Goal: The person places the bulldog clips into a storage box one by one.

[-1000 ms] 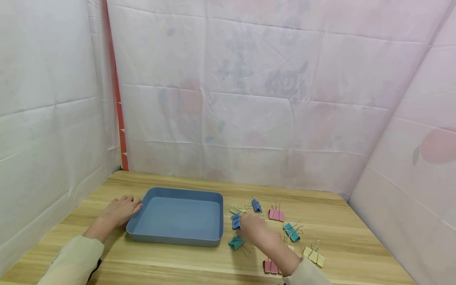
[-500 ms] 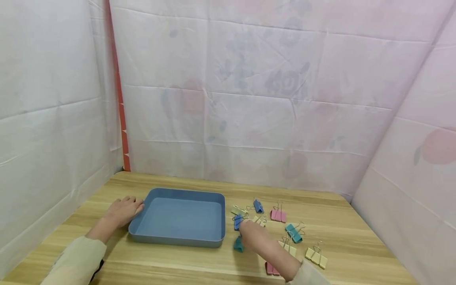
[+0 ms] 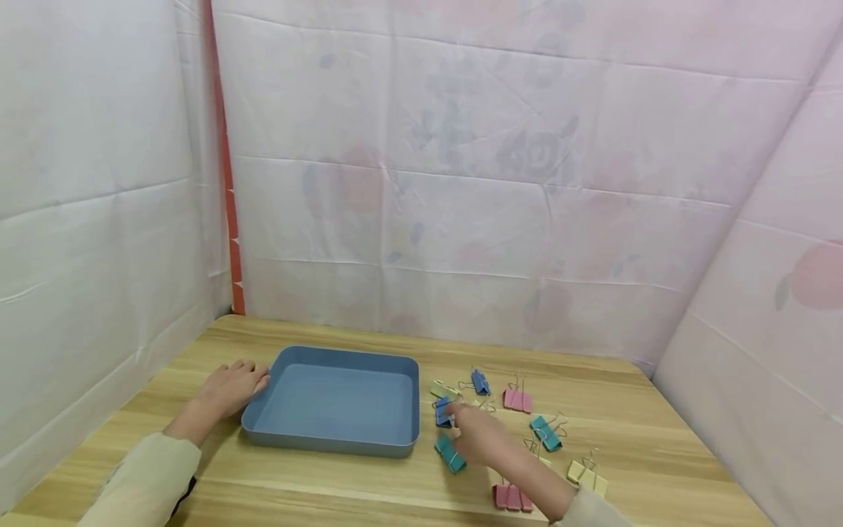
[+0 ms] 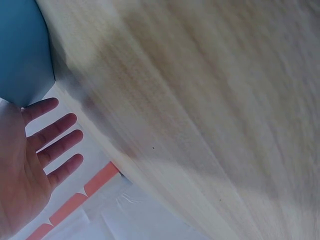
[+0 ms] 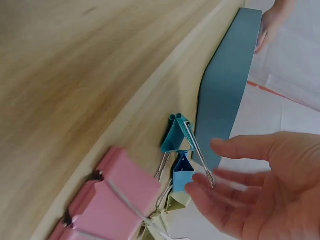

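Observation:
My left hand [image 3: 232, 388] rests at the left wall of a blue-grey tray [image 3: 336, 402], its fingers straight and spread in the left wrist view. To the right of the tray, my right hand [image 3: 479, 435] hovers low among the binder clips. A teal binder clip [image 3: 451, 455] lies just left of it, with a blue binder clip [image 3: 443, 414] behind. In the right wrist view, thumb and fingers stand apart; the fingertips are near a wire handle of the teal clip [image 5: 176, 135], and whether they touch it I cannot tell.
More clips lie around the right hand: a pink clip [image 3: 513, 498] in front, a teal clip [image 3: 546, 433] and a yellow clip [image 3: 587, 477] to the right, a blue clip [image 3: 480, 382] and a pink clip [image 3: 517, 400] behind. White patterned sheets [image 3: 461, 219] enclose the wooden table [image 3: 316, 490].
The near teal clip has turned on the table and its body now lies slanted beside the right hand. The right hand's fingers have loosened. My left hand stays at the tray.

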`<state>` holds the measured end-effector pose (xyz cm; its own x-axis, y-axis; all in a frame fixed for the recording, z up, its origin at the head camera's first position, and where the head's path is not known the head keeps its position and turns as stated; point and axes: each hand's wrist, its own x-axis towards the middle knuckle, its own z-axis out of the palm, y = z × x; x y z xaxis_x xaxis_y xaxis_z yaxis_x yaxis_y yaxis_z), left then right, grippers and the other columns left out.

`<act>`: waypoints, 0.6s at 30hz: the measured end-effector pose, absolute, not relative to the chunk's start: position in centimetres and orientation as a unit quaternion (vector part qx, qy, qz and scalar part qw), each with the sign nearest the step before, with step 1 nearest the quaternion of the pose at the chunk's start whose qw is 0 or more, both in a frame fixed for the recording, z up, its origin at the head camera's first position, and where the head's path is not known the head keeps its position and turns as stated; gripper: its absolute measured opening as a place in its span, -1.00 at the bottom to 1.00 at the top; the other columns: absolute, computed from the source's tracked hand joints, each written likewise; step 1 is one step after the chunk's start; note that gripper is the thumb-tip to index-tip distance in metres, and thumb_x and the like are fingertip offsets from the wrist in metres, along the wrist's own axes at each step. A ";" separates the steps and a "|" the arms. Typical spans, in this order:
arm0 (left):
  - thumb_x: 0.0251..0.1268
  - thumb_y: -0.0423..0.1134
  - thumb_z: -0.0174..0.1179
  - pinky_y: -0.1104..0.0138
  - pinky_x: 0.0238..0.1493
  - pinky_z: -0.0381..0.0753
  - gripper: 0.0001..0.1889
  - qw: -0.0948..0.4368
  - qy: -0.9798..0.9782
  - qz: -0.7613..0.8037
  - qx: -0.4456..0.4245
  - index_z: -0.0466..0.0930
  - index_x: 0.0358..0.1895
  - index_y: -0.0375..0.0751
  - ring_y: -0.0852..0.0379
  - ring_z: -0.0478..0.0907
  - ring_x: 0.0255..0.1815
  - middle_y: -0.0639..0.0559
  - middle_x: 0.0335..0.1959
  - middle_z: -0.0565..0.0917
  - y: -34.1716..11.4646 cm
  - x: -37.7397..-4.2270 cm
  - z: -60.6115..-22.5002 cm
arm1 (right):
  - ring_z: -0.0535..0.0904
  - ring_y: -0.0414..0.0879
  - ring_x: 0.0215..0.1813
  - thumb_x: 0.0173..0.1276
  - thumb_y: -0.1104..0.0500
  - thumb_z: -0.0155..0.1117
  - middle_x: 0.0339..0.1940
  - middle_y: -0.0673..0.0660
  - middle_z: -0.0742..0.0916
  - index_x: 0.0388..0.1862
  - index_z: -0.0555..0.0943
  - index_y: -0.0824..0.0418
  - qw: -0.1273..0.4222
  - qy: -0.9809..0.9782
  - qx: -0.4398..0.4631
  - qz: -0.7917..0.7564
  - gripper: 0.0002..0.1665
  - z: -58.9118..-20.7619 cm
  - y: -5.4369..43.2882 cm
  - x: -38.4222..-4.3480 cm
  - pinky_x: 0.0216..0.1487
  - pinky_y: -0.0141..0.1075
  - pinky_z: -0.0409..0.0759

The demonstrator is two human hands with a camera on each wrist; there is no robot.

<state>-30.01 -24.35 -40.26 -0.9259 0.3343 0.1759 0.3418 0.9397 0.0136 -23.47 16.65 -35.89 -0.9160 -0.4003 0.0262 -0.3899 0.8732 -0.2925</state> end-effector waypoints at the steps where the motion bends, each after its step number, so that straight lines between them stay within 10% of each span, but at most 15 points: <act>1: 0.36 -0.19 -0.05 -0.18 -0.13 0.35 -0.74 0.086 -0.981 -0.023 -0.173 0.50 -0.12 -0.32 -0.32 0.40 -0.06 -0.30 -0.19 0.51 -24.3 -30.0 -40.3 | 0.57 0.08 -0.28 0.08 0.35 0.33 -0.30 0.21 0.63 -0.06 0.49 0.41 0.019 0.970 -0.185 -0.158 -0.58 -35.9 16.8 -23.4 -0.29 -0.11 0.54; 11: 0.36 -0.19 -0.04 -0.19 -0.12 0.34 -0.72 0.091 -0.981 -0.023 -0.171 0.51 -0.10 -0.34 -0.33 0.40 -0.05 -0.31 -0.18 0.51 -24.2 -29.8 -40.2 | 0.35 -0.19 -0.61 0.12 0.22 0.36 -0.67 0.01 0.51 -0.57 0.49 0.28 0.014 0.971 -0.157 -0.178 -0.76 -37.1 18.1 -22.8 -0.58 -0.35 0.38; 18: 0.36 -0.19 -0.05 -0.17 -0.11 0.35 -0.72 0.090 -0.981 -0.025 -0.171 0.51 -0.08 -0.32 -0.31 0.40 -0.05 -0.29 -0.18 0.51 -23.7 -29.9 -40.2 | 0.44 -0.12 -0.51 0.09 0.38 0.30 -0.54 0.04 0.55 -0.45 0.49 0.31 0.038 0.950 -0.205 -0.232 -0.87 -37.1 18.5 -23.2 -0.49 -0.29 0.46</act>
